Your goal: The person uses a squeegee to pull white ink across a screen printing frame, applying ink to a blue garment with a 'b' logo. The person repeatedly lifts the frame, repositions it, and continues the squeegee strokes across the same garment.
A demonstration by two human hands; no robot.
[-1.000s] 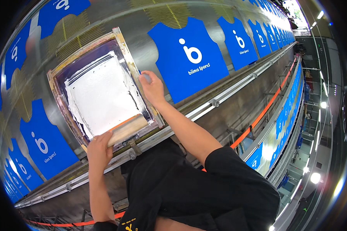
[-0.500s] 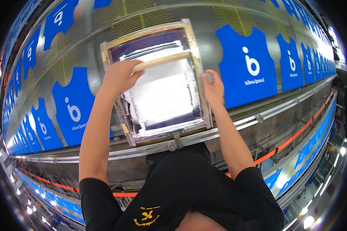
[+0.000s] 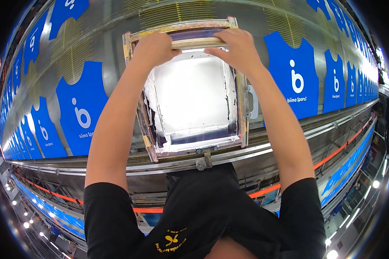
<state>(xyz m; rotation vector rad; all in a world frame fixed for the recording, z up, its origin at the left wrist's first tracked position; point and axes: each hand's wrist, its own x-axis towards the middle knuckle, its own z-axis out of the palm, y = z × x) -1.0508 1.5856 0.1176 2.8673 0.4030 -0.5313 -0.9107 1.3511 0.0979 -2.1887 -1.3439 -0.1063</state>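
My left hand (image 3: pixel 155 49) and my right hand (image 3: pixel 233 49) both grip a wooden-handled squeegee (image 3: pixel 192 42) across the far end of a screen printing frame (image 3: pixel 242 129), fingers wrapped over it. Thick white ink (image 3: pixel 190 95) covers the middle of the screen, with streaks along its dark border. The frame lies on a long metal printing table, with a pale side handle (image 3: pixel 251 103) at its right and a metal clamp (image 3: pixel 205 157) at its near edge.
Blue bib-shaped fabric pieces (image 3: pixel 278 56) with white prints line both sides of the frame along the table (image 3: pixel 253 17). A metal rail (image 3: pixel 95 169) runs along the near edge, with an orange strip (image 3: pixel 266 190) below. More blue pieces lie on another long surface at the rim.
The squeegee has moved from the near end of the screen to the far end. My right hand has left the right side of the frame and joined my left hand on the squeegee.
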